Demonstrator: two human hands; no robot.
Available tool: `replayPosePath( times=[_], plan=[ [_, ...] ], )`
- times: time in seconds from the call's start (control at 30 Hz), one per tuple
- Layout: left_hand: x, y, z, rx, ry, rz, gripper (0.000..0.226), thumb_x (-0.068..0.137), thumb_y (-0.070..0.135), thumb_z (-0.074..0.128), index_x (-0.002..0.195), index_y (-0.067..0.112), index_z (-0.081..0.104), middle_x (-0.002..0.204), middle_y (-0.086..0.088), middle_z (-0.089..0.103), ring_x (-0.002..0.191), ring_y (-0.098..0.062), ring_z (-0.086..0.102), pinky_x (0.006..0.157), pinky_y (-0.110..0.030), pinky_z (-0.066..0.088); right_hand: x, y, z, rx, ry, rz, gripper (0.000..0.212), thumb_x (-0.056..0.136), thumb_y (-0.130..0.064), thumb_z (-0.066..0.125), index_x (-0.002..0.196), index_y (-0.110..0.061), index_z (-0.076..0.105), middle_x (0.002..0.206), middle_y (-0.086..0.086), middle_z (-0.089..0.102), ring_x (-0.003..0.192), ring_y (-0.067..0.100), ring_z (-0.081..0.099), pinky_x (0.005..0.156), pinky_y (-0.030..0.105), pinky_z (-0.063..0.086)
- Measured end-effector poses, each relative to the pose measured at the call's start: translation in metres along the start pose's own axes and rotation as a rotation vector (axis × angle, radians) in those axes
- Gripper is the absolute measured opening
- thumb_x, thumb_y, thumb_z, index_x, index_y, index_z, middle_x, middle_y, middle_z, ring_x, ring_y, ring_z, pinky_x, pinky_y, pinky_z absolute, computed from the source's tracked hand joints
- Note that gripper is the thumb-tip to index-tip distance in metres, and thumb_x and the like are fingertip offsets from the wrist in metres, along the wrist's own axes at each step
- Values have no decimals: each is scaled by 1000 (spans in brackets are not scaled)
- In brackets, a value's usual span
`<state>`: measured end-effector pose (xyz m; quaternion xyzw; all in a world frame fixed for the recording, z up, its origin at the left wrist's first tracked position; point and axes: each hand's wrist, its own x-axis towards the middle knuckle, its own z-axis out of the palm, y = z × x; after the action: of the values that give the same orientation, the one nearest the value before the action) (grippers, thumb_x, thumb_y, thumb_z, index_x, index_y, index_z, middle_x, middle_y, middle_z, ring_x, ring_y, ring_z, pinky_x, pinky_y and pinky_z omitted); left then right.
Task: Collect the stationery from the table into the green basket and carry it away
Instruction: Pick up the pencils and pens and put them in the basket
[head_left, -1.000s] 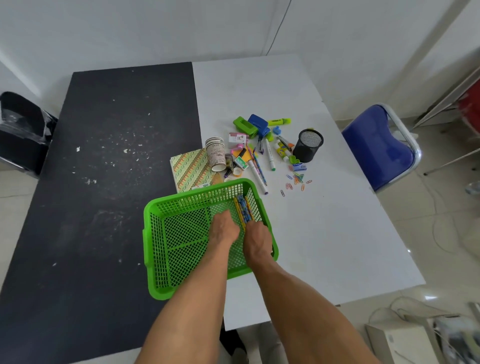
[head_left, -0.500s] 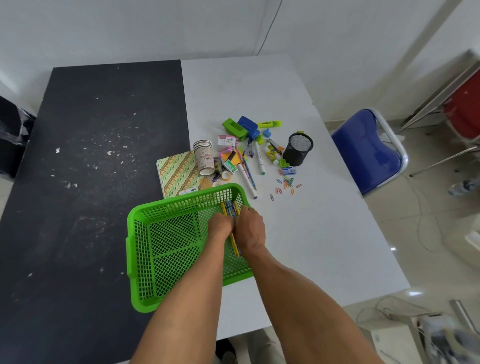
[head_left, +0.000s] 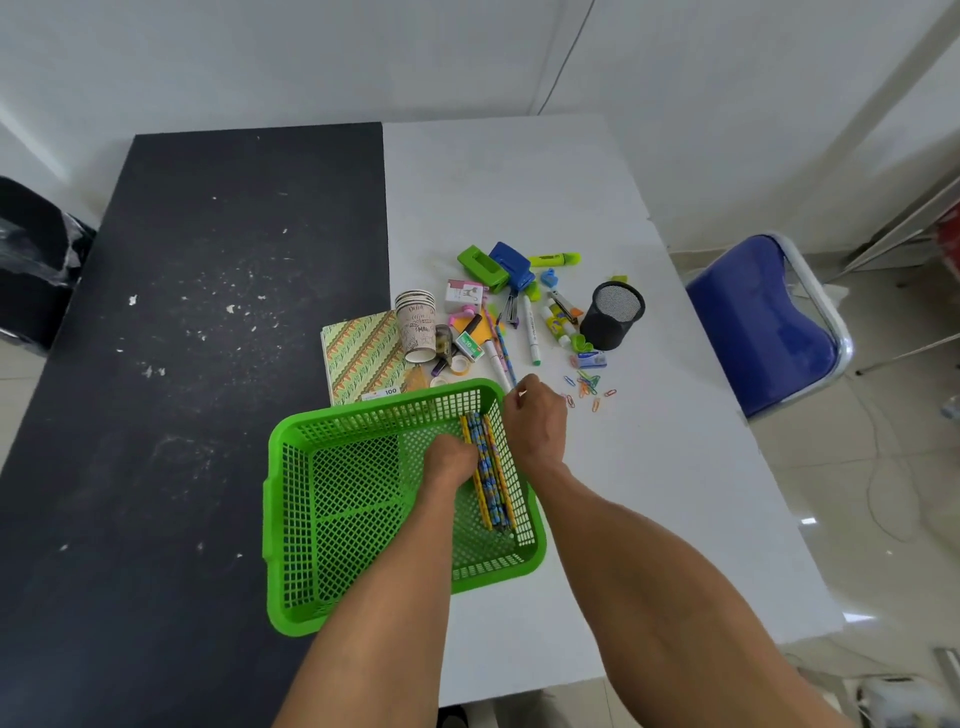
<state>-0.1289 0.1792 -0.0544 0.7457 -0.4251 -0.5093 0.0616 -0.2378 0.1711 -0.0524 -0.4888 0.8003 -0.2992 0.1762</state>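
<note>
so far only pencils (head_left: 488, 470) lie in the green basket (head_left: 311, 525) at the desk's (head_left: 654, 499) near edge; the stationery pile (head_left: 511, 322) waits. left hand (head_left: 449, 460), right hand (head_left: 535, 421): curled, grip unclear.

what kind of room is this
Likely a plain office or study room, though not certain: a work table against bare white walls, a blue metal-framed chair on a tiled floor, and loose stationery around a black mesh pen cup.

Pencils (head_left: 491, 478) in basket (head_left: 332, 418) by its rt wall; loose stationery (head_left: 519, 312) behind basket, pen cup (head_left: 613, 317) further rt.
</note>
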Motion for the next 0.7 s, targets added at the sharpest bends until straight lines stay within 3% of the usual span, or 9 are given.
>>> replayPosePath(
  times=[0.13,0.23,0.33,0.4,0.5,0.6,0.7],
  plan=[
    [9,3,1,-14,13,-16,22,87,15,57,80,-3,66,91,-22,66,83,-33,65,66,-33,47,30,-4,7,32,-50,140,19,92,-14,51,92,-3,67,85,16,68,74,30,61,60,33,49],
    [22,4,3,-31,33,-64,24,88,15,57,89,-7,67,98,-20,70,89,-33,68,80,-40,54,55,0,14,8,-125,282,19,90,-8,52,99,-2,68,94,16,69,82,29,62,62,28,44],
    [29,7,2,-48,29,-105,23,93,10,53,72,1,58,94,-19,70,64,-24,62,78,-40,55,77,8,22,-64,-277,324,22,86,-3,56,105,-1,68,102,16,67,93,31,64,65,28,45],
    [32,7,2,-70,20,-134,22,93,8,54,72,3,54,93,-18,68,58,-21,56,72,-38,54,86,9,26,-126,-346,270,20,86,-3,57,104,-1,67,103,16,66,95,30,63,67,29,46],
    [37,5,2,-107,9,-162,12,92,8,57,87,-2,61,93,-15,66,68,-21,60,64,-31,49,94,11,35,-206,-405,193,19,89,-6,58,106,-2,65,105,15,65,97,31,63,75,33,51],
    [43,5,-1,-140,-19,-196,15,89,8,61,99,-2,65,98,-13,69,91,-25,66,69,-32,51,96,13,41,-252,-403,158,22,90,-4,54,110,-3,66,105,15,66,97,31,65,79,35,52],
    [43,6,-2,-145,-23,-214,16,86,6,63,100,-2,67,98,-13,69,92,-26,67,67,-32,52,97,16,41,-266,-386,173,23,90,-2,54,110,-3,65,107,14,65,99,31,64,79,35,52]
  ],
)
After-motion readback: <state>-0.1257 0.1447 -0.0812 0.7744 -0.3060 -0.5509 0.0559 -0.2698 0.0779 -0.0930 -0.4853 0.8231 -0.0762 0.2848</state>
